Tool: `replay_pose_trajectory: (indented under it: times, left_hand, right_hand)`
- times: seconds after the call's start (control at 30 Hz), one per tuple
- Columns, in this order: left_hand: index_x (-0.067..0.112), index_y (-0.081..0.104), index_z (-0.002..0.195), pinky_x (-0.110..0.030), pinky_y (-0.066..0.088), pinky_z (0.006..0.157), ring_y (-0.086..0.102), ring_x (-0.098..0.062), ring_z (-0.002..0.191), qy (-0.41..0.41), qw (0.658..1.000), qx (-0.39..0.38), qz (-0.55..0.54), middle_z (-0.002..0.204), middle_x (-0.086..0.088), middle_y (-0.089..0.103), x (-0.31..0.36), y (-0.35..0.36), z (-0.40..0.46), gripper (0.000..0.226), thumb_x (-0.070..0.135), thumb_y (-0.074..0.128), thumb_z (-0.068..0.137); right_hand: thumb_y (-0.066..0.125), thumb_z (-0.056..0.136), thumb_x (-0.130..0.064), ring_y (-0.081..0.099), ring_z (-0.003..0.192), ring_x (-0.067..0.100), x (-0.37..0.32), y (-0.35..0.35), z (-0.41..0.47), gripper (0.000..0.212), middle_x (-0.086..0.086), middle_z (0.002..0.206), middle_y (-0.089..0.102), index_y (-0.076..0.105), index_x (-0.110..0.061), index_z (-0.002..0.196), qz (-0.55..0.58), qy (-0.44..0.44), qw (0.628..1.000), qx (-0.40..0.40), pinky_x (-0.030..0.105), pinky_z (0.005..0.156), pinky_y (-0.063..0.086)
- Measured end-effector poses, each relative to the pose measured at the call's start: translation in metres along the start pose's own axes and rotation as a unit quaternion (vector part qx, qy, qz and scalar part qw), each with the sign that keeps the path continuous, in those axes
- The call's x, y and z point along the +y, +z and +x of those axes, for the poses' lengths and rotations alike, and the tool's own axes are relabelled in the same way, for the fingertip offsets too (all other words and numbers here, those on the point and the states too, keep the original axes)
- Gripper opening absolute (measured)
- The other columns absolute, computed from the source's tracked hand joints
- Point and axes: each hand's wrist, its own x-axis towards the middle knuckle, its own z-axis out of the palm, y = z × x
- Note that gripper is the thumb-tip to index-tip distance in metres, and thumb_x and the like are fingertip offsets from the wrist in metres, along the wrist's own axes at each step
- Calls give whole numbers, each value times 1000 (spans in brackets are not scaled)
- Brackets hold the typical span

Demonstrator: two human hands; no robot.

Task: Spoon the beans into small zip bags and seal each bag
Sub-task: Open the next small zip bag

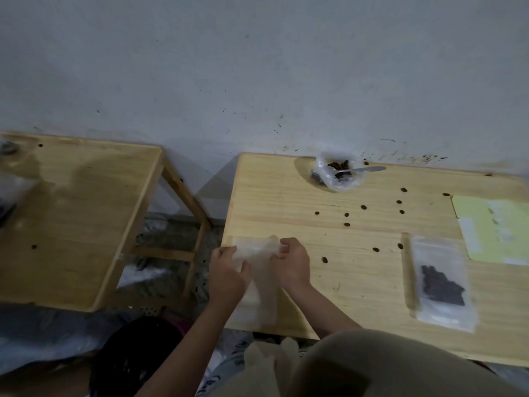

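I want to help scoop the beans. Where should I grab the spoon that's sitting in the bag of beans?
Probably by the free end of the spoon handle. Its bowl sits down among the beans in the open bag, while the handle sticks out to the right, lying nearly flat over the table. Come in with your hand from the right side and pinch the handle near its tip.

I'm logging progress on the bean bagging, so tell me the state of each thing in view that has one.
Empty zip bag: no beans inside, pinched at its top by both hands.
Left hand: grips the bag.
Right hand: grips the bag.
Filled zip bag: holds beans, lying flat on the table; seal unclear.
Bean supply bag: open.
Spoon: resting in the supply bag.
Loose beans: scattered on the table.
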Motion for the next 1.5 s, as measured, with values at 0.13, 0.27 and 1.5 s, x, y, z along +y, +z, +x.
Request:
replay_pose_trajectory:
  times: [0.13, 0.27, 1.5]
  left_hand:
    - [4, 63, 112, -22, 47, 74, 60, -17, 89, 15, 996, 42, -80, 113, -9, 54, 10, -9, 3, 30, 7, 69, 82]
    - [11, 66, 102, -4, 45, 65, 61, -13, 86, 4, 978, 16, -206, 99, 0, 63, 31, -29, 12, 24, -1, 68, 81]
    - [13, 67, 73, -24, 54, 62, 69, -11, 66, 81, 913, -56, -396, 72, -1, 70, 249, 18, -14, 21, -7, 70, 77]
  right_hand:
    - [69, 81, -19, 58, 84, 17, -6, -11, 2, 31, 4, 99, 60, 60, -12, 109, 61, -3, 998, 28, 24, 71, 44]
    - [70, 81, -17, 56, 65, 13, -19, -45, 9, 6, -1, 77, 62, 64, -15, 81, 152, -27, 988, -7, 26, 63, 48]
    - [72, 78, -3, 67, 75, 20, -20, -247, 18, 11, 12, 94, 74, 66, -1, 69, 349, -72, 926, -126, 24, 58, 48]
